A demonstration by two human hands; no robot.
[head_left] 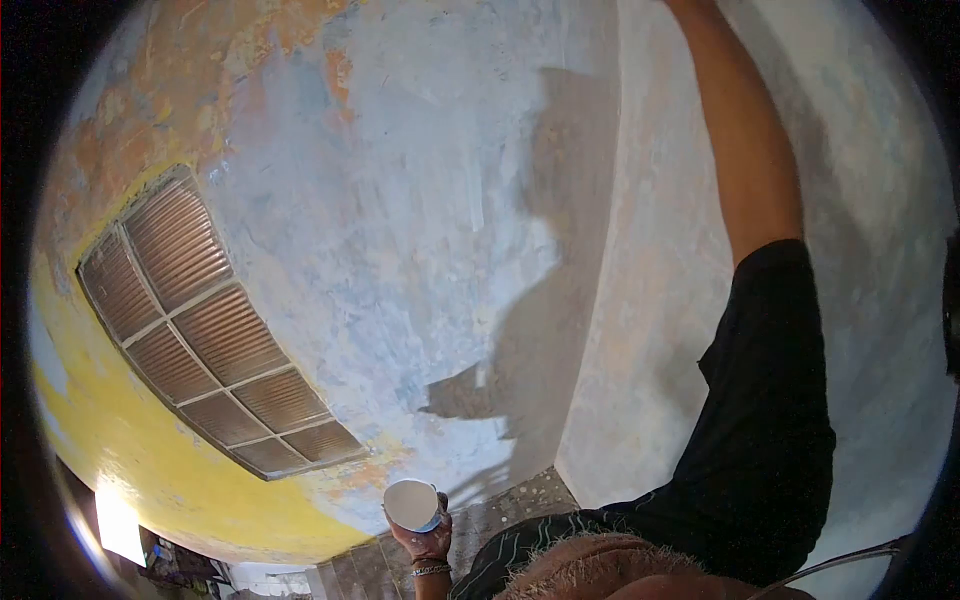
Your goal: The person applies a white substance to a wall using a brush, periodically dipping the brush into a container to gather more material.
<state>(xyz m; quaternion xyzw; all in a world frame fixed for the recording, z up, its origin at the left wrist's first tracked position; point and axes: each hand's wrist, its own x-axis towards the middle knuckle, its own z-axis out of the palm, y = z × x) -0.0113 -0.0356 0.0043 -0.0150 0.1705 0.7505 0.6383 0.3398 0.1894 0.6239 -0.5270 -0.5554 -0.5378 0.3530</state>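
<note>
In my left hand, low in the view, is a small tub with white stuff inside and some blue on its outer side. The fingers are wrapped round it, and a bracelet sits at the wrist. My right arm, in a black sleeve, stretches up along the wall on the right. It leaves the view at the top edge, so my right hand is out of sight.
A patchy pale-blue, white and orange wall meets another wall in a corner. At left is a ribbed-glass window above yellow paint. A bright lamp shines bottom left. Below lies a speckled floor.
</note>
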